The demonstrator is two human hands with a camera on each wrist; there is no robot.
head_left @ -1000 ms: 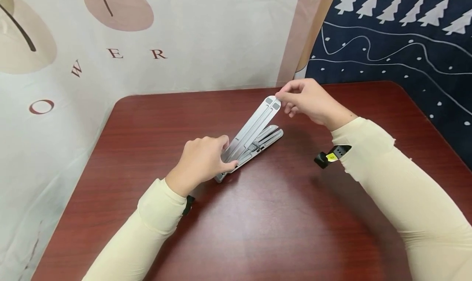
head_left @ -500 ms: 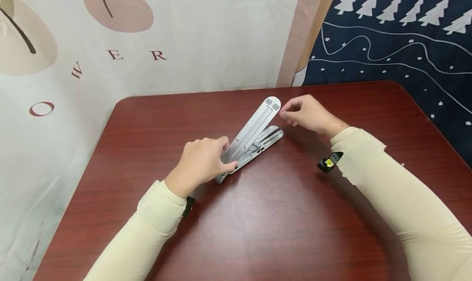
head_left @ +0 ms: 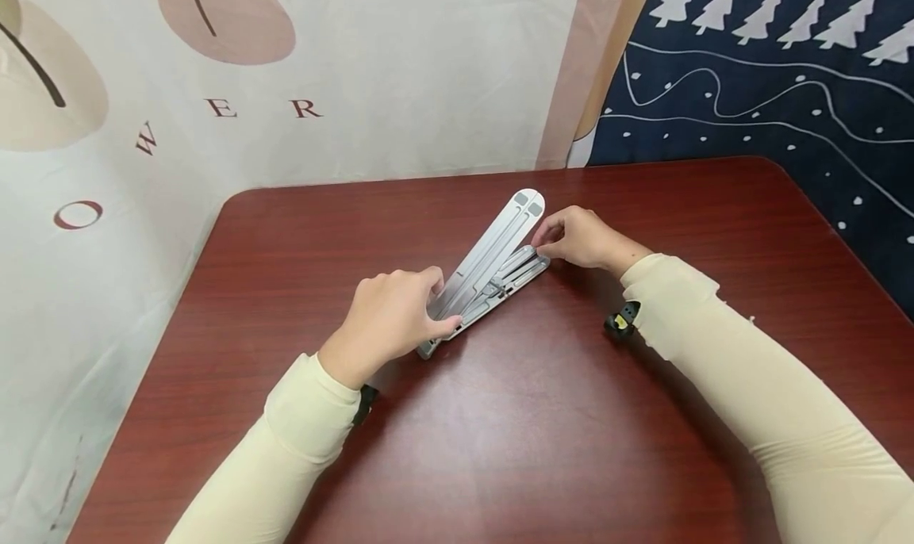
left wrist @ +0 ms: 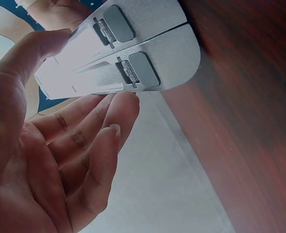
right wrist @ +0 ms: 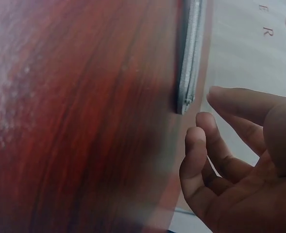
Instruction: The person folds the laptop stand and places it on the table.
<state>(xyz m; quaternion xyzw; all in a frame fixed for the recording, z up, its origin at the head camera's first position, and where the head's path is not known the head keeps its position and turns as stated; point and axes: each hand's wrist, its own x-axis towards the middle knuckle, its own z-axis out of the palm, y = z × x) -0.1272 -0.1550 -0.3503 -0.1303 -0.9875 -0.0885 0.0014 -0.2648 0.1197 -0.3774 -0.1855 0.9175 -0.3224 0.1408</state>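
Note:
A silver folding laptop stand (head_left: 485, 247) is partly unfolded on the table, its upper arm raised above the lower part. My left hand (head_left: 389, 314) grips the stand's near, hinged end between thumb and fingers. In the left wrist view, that rounded end of the stand (left wrist: 152, 53) shows two grey pads, with the thumb above and the fingertips below. My right hand (head_left: 581, 239) is at the far tip of the lower part, fingers loosely bent. The right wrist view shows thumb and fingertips of the right hand (right wrist: 244, 155) just short of the stand's end (right wrist: 189, 73).
The stand lies on a reddish-brown wooden table (head_left: 535, 433) with rounded far corners. Behind it hangs a pale printed cloth (head_left: 400, 68), and at the right a dark blue cloth (head_left: 757, 92) with white trees. Black wrist cameras sit under both sleeves.
My right hand has come away from the tip of the raised arm and moved down to the far end of the lower part. The left hand and the stand have hardly moved.

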